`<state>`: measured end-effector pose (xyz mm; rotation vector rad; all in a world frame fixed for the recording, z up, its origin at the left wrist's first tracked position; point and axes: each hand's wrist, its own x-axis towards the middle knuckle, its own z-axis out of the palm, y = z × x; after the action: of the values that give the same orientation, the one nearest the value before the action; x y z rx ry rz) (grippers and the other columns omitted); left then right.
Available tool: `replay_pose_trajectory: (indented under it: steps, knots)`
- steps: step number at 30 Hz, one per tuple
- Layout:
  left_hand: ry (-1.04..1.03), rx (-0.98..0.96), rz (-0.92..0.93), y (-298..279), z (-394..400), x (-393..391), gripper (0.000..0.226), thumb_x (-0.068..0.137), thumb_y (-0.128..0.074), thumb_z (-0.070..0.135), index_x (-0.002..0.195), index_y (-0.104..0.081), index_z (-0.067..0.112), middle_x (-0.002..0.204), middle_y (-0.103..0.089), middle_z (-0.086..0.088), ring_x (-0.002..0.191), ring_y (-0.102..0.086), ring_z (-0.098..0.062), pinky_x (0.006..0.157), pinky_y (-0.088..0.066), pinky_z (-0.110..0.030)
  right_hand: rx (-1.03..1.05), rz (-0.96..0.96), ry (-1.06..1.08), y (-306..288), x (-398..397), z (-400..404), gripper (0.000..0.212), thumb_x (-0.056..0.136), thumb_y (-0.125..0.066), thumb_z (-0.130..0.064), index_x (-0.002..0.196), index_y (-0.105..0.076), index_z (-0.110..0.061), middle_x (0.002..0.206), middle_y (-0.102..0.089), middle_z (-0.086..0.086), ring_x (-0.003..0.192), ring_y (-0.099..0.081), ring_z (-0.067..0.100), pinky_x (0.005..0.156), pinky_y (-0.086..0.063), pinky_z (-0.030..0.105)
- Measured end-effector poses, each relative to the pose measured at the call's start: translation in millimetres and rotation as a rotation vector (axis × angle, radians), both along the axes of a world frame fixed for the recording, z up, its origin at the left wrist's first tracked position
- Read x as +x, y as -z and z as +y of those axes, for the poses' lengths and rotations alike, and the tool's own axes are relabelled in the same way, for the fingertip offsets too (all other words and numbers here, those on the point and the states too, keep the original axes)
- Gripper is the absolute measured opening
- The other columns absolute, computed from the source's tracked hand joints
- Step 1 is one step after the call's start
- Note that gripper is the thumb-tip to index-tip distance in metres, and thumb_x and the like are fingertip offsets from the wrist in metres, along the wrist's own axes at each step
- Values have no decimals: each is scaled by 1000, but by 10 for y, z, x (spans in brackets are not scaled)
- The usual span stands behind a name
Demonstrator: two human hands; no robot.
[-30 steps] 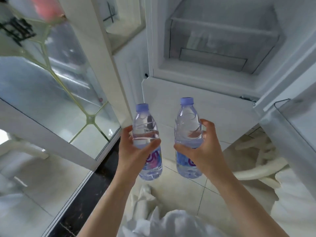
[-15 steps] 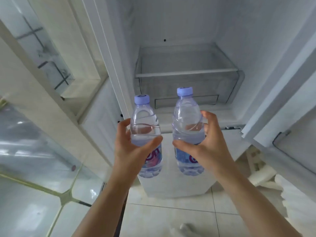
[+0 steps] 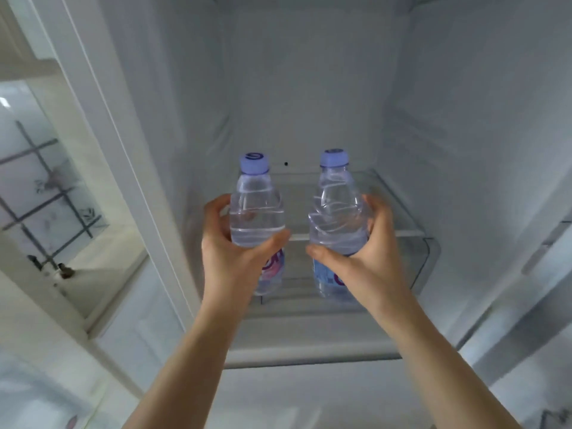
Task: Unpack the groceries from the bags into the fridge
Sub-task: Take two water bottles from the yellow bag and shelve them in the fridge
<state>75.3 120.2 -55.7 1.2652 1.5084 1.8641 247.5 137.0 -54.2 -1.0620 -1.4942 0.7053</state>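
Water bottles (image 3: 257,218) upright in both hands

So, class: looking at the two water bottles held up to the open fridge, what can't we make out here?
Head view only:
- Label on the left bottle: mostly covered by the left hand.
- Label on the right bottle: partly hidden by the right hand, print blurred.
- Fridge top: cut off by the frame edge.

White fridge interior (image 3: 309,88), clear glass shelf (image 3: 399,212) fitted across it, transparent drawer (image 3: 424,261) seated beneath, no item seen resting on the shelf
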Motion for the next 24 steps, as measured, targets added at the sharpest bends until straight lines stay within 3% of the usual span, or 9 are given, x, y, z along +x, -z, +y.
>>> replay_pose_trajectory:
  steps: [3, 6, 9, 11, 14, 17, 21, 24]
  knots:
    - [-21, 30, -71, -91, 342, 10, 80, 58, -92, 15, 122, -46, 28, 111, -67, -2, 97, -68, -16, 89, -56, -42, 89, 20, 2, -100, -64, 351, 81, 60, -89, -14, 121, -38, -25, 102, -54, -24, 89, -56, -16, 74, -40, 1]
    - [-40, 78, -127, -123, 649, 22, 80, 55, -92, 20, 120, -45, 27, 115, -64, -7, 102, -66, -20, 93, -53, -46, 120, 65, -36, -125, -142, 639, 76, 64, -87, -9, 123, -40, -21, 104, -57, -16, 90, -61, -6, 73, -45, 6]
    - [-70, 123, -131, -120, 923, -4, 80, 46, -86, 39, 115, -48, 30, 114, -63, -7, 102, -65, -23, 91, -54, -46, 165, 87, -26, -93, -207, 926, 69, 65, -84, -2, 108, -41, -34, 96, -55, -17, 85, -60, -8, 71, -46, 7]
    - [-47, 125, -143, -98, 1078, -16, 76, 43, -84, 41, 110, -48, 36, 113, -64, -7, 100, -66, -20, 87, -56, -36, 178, 88, -18, -44, -244, 1083, 69, 64, -85, -2, 104, -40, -37, 95, -54, -20, 85, -58, -11, 71, -45, 6]
    - [-15, 112, -134, -6, 1267, -31, 73, 49, -91, 25, 108, -49, 36, 113, -65, -8, 98, -67, -19, 82, -57, -31, 160, 88, -44, 69, -235, 1276, 74, 64, -86, -3, 118, -41, -25, 103, -56, -23, 93, -59, -5, 76, -47, 11]
    - [3, 102, -109, 98, 1384, -67, 71, 59, -91, 10, 111, -50, 34, 115, -63, -7, 100, -66, -21, 81, -57, -31, 147, 81, -84, 145, -221, 1427, 77, 60, -88, -12, 122, -43, -4, 106, -60, 1, 91, -63, 9, 75, -51, 23]
    - [45, 109, -70, 154, 1431, -75, 69, 66, -86, 5, 119, -48, 26, 113, -62, 3, 100, -65, -9, 83, -55, -26, 125, 99, -74, 210, -278, 1530, 81, 56, -87, -19, 123, -43, -5, 107, -59, 0, 93, -63, 5, 78, -52, 22]
    - [77, 115, -22, 169, 1450, -90, 68, 69, -83, 3, 120, -46, 27, 110, -59, 16, 96, -62, 5, 82, -52, -16, 109, 109, -76, 220, -297, 1624, 83, 55, -87, -28, 120, -46, 1, 106, -60, 12, 93, -65, 16, 78, -56, 36]
